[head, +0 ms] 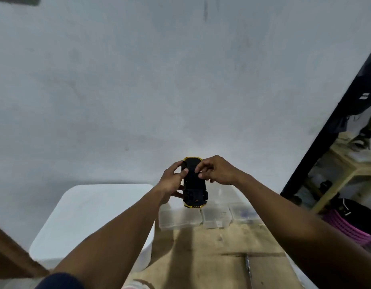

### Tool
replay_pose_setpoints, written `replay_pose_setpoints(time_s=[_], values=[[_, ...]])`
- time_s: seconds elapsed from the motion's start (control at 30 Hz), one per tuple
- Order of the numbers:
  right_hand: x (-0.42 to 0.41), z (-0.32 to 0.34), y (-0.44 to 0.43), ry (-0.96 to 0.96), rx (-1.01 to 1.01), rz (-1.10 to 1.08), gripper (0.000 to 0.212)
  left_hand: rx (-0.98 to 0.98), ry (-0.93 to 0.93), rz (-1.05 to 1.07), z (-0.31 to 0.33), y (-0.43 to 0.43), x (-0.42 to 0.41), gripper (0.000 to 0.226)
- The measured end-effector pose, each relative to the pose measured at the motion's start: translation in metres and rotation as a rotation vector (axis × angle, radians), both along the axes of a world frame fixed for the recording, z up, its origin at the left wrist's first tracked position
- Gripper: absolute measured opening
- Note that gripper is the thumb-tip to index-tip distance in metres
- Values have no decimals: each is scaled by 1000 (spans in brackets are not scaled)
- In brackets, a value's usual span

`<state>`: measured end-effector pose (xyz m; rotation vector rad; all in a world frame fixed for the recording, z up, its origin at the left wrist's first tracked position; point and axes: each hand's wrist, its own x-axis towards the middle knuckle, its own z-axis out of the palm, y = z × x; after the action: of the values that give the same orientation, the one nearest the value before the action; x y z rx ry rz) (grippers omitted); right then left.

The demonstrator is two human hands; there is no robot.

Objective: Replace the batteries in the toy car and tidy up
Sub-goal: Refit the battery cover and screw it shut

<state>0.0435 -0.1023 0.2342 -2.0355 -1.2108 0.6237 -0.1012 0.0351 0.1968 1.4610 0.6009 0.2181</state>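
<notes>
The toy car [194, 183] is held up in the air at the middle of my view, above the far edge of the table. It is turned belly-up, so I see its black underside, with yellow bodywork showing at the far and near ends. The left hand [173, 180] grips it from the left: fingers curled round the side, thumb laid across the underside. The right hand [216, 171] comes in from the right with its fingers curled, the tips pinching at the car's far right edge. The feed is too blurred for me to tell whether something small sits between those fingertips.

Just under the car, a clear plastic compartment box [180, 219] sits on the wooden table [211, 257], at its far side; I cannot make out its contents. Nearer to me and a little right, a slim metal tool [248, 268] lies on the tabletop, pointing away. Left of the table stands a white bin [93, 215] with rounded corners. A plain grey wall [180, 80] fills the far background. On the far right a black post [326, 126] leans across the view, with a pale wooden frame [347, 170] behind it and a pink striped item [345, 224] below.
</notes>
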Motion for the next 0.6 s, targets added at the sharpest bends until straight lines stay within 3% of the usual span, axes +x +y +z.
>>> replay_pose_setpoints(time_s=[0.47,0.6], values=[[-11,-13,10,-326,71,-131,15,-77,-77,66,-5,7,2,38],[-19,-20,13,-193,169,-196,21,-112,-70,78,-5,10,3,38]])
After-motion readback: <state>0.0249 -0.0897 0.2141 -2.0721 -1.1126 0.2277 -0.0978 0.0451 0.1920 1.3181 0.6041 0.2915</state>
